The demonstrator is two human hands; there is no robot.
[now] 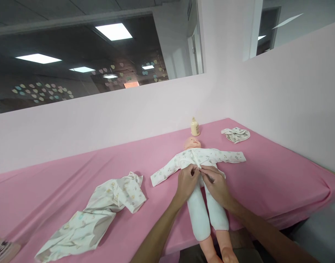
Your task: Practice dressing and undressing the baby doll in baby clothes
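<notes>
A baby doll (191,143) lies on its back on the pink table (279,175), head toward the wall, legs over the near edge. It wears a white printed shirt (211,156) with sleeves spread wide, and white leggings (200,212). My left hand (187,182) and my right hand (215,184) meet at the doll's waist. Both pinch the lower front hem of the shirt, fingers closed on the fabric.
A loose white printed baby garment (101,212) lies crumpled at the left. A small cream bottle (195,127) stands by the wall behind the doll's head. A small printed cloth piece (235,134) lies at the far right. A pale partition wall (129,113) borders the table.
</notes>
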